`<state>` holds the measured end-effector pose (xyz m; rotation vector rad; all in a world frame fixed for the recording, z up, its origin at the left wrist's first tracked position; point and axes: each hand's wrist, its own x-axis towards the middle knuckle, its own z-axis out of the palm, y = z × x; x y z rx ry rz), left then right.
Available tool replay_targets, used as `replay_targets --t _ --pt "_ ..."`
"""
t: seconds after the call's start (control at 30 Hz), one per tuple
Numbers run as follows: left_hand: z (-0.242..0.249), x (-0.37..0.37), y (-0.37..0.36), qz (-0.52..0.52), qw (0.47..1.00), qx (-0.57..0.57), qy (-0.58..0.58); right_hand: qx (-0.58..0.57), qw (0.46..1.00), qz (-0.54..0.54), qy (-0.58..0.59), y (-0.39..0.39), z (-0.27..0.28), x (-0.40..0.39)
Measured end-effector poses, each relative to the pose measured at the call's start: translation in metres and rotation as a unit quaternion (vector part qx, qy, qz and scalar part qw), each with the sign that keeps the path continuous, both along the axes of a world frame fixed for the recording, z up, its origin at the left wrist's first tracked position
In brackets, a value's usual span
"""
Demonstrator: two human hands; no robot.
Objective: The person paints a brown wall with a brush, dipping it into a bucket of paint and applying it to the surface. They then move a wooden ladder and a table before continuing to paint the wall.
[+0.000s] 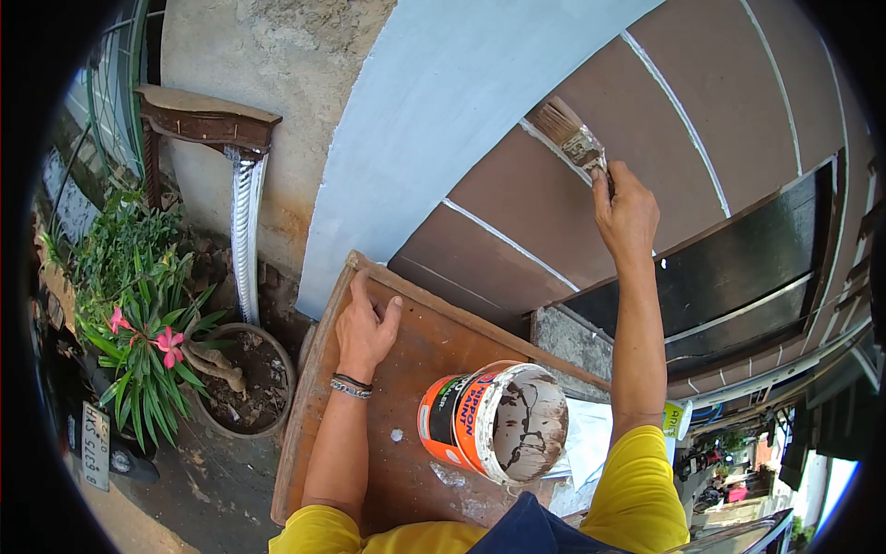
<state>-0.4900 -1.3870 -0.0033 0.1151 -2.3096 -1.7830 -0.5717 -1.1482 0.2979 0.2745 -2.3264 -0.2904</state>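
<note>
In the upper right of the frame the right hand [628, 214] is closed around the handle of a paintbrush [572, 138], its bristles pressed against the brown wall [554, 198] beside a white line. At centre left the left hand [365, 328] lies flat, fingers loosely spread, on a wooden board [406, 462]. The paint bucket [494, 420] (orange label, brown-streaked inside) sits on that board at lower centre.

Worn paintbrush [574, 138] tilted, bristles touching brown wall [544, 203] beside white line

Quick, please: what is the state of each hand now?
Left hand: open, resting flat on the wooden board.
Right hand: closed around the paintbrush handle, bristles on the brown wall.
</note>
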Motion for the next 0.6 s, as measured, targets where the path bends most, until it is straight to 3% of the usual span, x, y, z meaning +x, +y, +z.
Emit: replay_targets --t 0.6 --pt "0.0006 0.0001 0.0007 -0.002 1.000 0.000 0.006 0.002 1.000 -0.005 -0.004 -0.0004 -0.0003 -0.0007"
